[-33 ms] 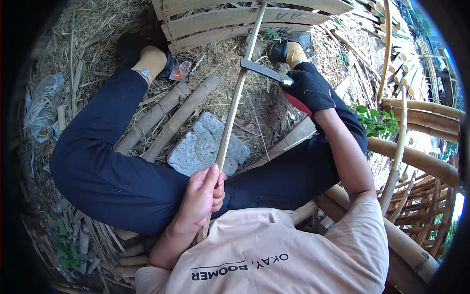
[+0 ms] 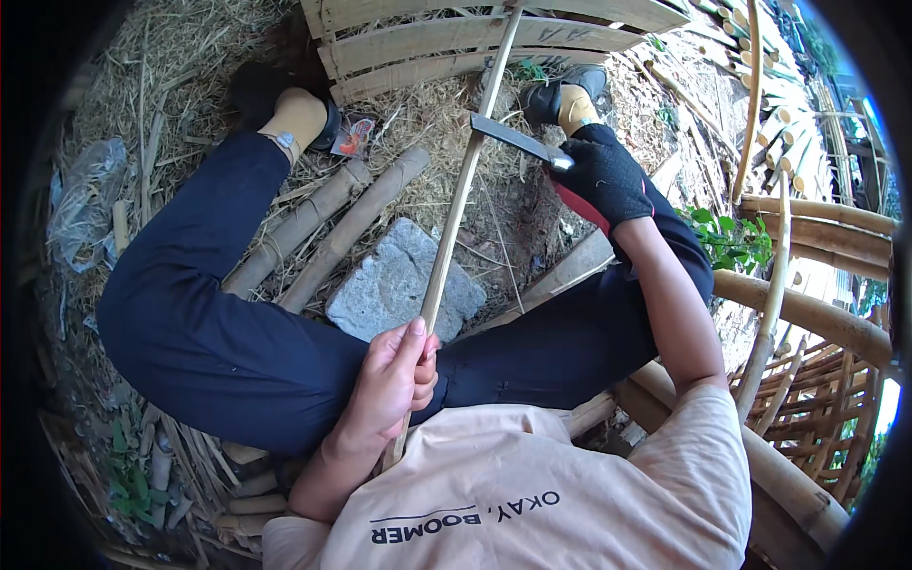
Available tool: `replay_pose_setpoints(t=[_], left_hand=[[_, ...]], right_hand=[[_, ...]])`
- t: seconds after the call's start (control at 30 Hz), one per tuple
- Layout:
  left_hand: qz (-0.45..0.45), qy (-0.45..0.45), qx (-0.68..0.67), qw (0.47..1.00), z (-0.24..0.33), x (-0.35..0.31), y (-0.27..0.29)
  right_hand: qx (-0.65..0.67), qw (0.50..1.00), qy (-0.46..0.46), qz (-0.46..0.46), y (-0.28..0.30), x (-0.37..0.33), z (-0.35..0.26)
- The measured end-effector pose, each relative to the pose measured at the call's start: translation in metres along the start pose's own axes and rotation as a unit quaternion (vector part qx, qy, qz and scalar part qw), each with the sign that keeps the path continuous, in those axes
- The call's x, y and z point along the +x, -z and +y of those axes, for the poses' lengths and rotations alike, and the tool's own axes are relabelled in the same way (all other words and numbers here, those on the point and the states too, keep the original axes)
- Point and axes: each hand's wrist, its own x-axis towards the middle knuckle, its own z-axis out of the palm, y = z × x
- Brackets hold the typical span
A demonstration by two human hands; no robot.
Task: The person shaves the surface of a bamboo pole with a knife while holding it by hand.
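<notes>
Straw and dry stalks cover the ground at the left of the frame, where I see a crumpled plastic sheet (image 2: pixel 81 204). Two bamboo poles (image 2: pixel 332 228) lie side by side, slanting toward the upper centre, next to a flat grey stone (image 2: pixel 404 280) between my legs. My left hand (image 2: pixel 389 385), bare, is closed around the lower end of a thin bamboo strip (image 2: pixel 461 195) at the lower centre; the strip runs up through the middle of the frame to a slatted bamboo panel (image 2: pixel 456 43) at the top. My right hand (image 2: pixel 608 176), in a black glove, grips a knife (image 2: pixel 513 140) whose blade lies against the strip in the upper centre. Curved bamboo poles (image 2: pixel 807 309) are stacked at the right.
</notes>
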Motion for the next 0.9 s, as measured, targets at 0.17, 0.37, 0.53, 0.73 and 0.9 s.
replay_pose_setpoints(t=[0.17, 0.37, 0.53, 0.73, 0.9], left_hand=[[-0.006, 0.005, -0.012, 1.000, 0.002, 0.002, 0.001], [0.003, 0.001, 0.004, 1.000, 0.000, 0.004, 0.003], [0.030, -0.017, 0.037, 0.999, -0.004, 0.006, 0.001], [0.039, -0.015, 0.040, 0.998, -0.003, 0.006, 0.000], [0.030, -0.016, 0.036, 0.999, -0.002, 0.003, -0.002]], right_hand=[[0.139, 0.973, -0.013, -0.186, 0.024, -0.034, -0.051], [0.103, 0.956, 0.112, -0.250, 0.016, -0.048, -0.081], [0.058, 0.962, 0.122, -0.236, 0.006, -0.042, -0.078], [0.045, 0.977, 0.106, -0.181, -0.005, -0.031, -0.058], [0.029, 0.991, 0.038, -0.126, -0.006, -0.018, -0.047]])
